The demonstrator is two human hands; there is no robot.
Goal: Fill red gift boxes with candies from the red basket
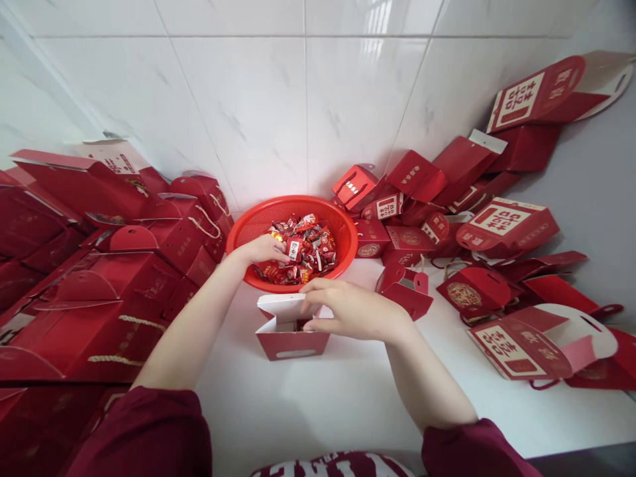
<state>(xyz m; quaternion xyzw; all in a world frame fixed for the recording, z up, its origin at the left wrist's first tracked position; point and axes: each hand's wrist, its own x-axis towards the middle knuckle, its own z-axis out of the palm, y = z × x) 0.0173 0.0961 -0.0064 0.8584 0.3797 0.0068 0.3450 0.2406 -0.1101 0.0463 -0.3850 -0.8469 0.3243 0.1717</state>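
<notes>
Over the red plastic basket (238,232), my left hand (265,250) has its fingers closed at a red wrapped candy (294,250) with a white label. Several more candies in shiny red wrappers lie heaped around it. In front of the basket stands a red paper gift box (293,344) with its white-lined top open. My right hand (352,308) is at the box's right side, thumb and fingers apart over the opening. Something dark red shows inside the box near the thumb, partly hidden by the hand.
Red gift boxes (124,278), some with rope handles, are stacked along the left. On the right, more red boxes (511,225) lie piled on the white table (358,397), several with flaps up. A white tiled wall (238,99) rises behind the basket.
</notes>
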